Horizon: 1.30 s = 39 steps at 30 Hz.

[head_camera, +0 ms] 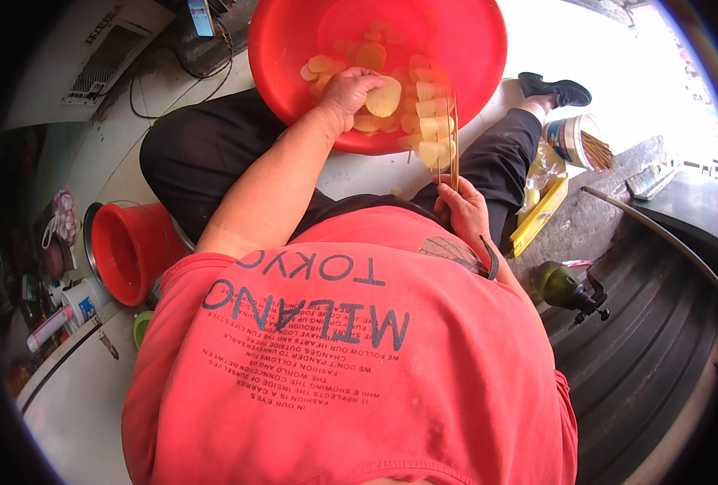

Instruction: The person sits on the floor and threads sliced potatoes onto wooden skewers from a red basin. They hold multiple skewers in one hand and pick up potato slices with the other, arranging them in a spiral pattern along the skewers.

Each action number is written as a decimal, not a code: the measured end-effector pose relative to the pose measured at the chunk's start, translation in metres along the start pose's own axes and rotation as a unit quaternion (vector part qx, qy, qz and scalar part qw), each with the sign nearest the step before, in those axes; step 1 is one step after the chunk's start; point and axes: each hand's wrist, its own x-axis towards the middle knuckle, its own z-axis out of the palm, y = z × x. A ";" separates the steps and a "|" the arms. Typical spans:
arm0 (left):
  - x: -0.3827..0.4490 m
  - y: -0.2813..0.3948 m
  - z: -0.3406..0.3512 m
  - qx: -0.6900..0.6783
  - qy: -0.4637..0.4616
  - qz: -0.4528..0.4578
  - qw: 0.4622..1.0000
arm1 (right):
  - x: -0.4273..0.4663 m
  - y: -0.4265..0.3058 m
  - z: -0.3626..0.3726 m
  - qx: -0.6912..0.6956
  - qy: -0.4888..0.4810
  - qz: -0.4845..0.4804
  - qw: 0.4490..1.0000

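My left hand [348,97] reaches over the large red plastic basin [477,36] and pinches a pale yellow slice [385,98], probably potato, by its edge. More slices [371,56] lie inside the basin, some apparently under water. Low at the basin's near right side, my right hand [463,205] grips the lower ends of several thin wooden skewers [454,142]. A column of slices [436,127] is threaded along some of them and extends over the basin's rim. Other skewer shafts in that hand look bare. The held slice is apart from the skewers.
A white tub of skewers [571,142] lies tipped at right, near a yellow plastic tray [539,215] and a green spray bottle [562,286]. At left sits a red bucket [116,248]. A phone [200,17] and a cable [180,66] are beyond my left knee.
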 end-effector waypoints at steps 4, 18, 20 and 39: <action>0.002 -0.003 0.000 0.006 -0.002 0.000 1.000 | 0.001 0.001 0.000 -0.004 0.000 0.001 1.000; 0.001 -0.010 0.000 0.035 -0.013 -0.014 0.999 | 0.003 0.001 0.001 -0.020 0.006 0.020 1.000; 0.001 -0.010 0.000 0.041 -0.010 -0.013 0.999 | 0.004 0.002 0.001 -0.016 0.005 0.022 1.000; -0.001 -0.012 0.001 0.065 -0.002 -0.030 0.997 | 0.007 0.003 -0.002 -0.007 0.003 0.037 0.999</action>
